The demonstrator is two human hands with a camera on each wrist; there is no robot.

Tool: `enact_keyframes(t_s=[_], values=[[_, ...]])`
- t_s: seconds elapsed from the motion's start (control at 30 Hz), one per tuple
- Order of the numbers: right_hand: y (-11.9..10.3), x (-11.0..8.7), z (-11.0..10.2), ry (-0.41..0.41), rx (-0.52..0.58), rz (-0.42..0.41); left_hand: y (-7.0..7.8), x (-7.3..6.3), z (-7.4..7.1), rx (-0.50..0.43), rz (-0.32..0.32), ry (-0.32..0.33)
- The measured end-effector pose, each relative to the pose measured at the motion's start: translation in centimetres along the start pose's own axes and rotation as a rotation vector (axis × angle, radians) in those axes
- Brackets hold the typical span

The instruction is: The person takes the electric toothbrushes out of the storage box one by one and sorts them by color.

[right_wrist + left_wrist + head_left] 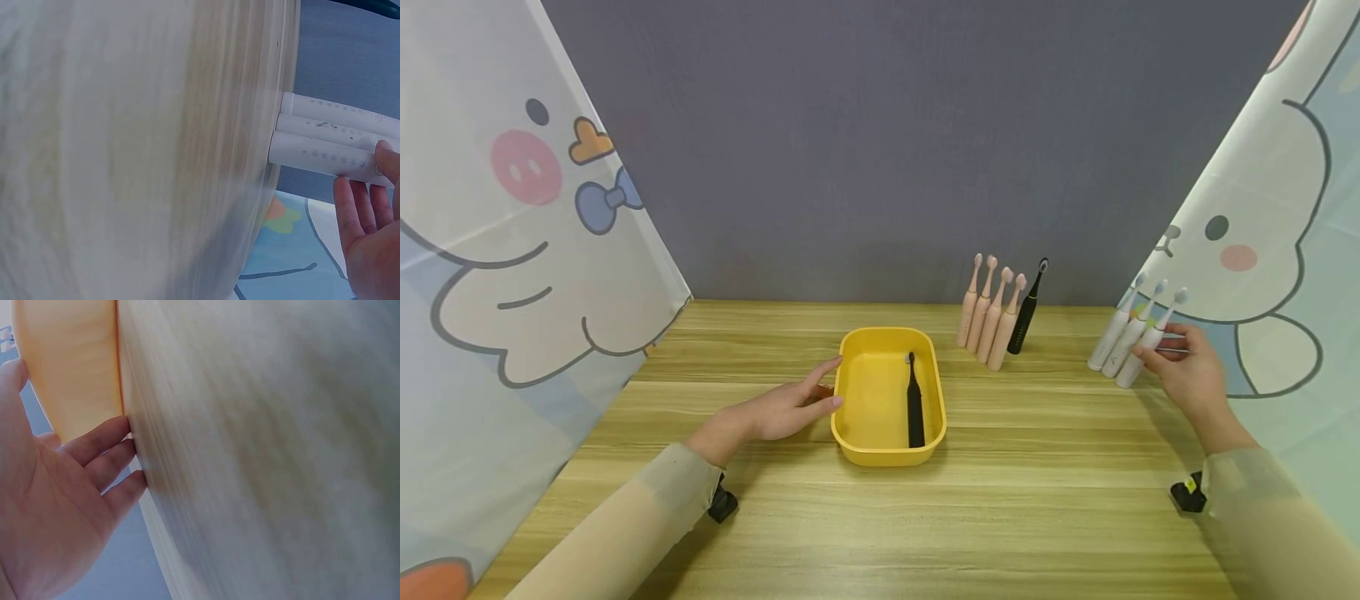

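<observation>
My left hand (782, 410) rests against the left side of a yellow tray (887, 457), its fingers extended and thumb at the rim. In the left wrist view the fingers lie along the tray's wall (72, 369). A black electric toothbrush (915, 408) lies inside, on the tray's right side. At the right, three white electric toothbrushes (1105, 343) stand upright in a close row. My right hand (1195, 375) pinches the nearest white toothbrush (319, 154), thumb across its front and fingers on its outer side. The brush still stands on the table.
Several pink electric toothbrushes (988, 321) stand in a row right of the tray, with another black toothbrush (1022, 321) beside them. A grey panel (880, 150) closes the back of the wooden table (1037, 500). Cartoon-printed sheets (1262, 250) hang at both sides.
</observation>
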State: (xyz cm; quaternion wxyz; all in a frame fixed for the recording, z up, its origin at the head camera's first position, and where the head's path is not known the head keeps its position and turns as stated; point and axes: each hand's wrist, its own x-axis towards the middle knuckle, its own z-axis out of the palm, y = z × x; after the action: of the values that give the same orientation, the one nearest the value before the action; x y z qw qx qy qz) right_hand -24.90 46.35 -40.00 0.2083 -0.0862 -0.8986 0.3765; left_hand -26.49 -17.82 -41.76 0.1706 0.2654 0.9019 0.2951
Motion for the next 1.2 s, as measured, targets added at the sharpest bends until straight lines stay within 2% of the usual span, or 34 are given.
enact_keyframes(t_s=[0.9, 1.2], values=[[-0.12, -0.14, -0.17, -0.012, -0.065, 0.007, -0.12, 0.01, 0.00, -0.001, -0.004, -0.004], [-0.11, -0.27, -0.17, -0.023, -0.047, 0.002, -0.15, 0.01, 0.01, -0.002, 0.000, -0.007]])
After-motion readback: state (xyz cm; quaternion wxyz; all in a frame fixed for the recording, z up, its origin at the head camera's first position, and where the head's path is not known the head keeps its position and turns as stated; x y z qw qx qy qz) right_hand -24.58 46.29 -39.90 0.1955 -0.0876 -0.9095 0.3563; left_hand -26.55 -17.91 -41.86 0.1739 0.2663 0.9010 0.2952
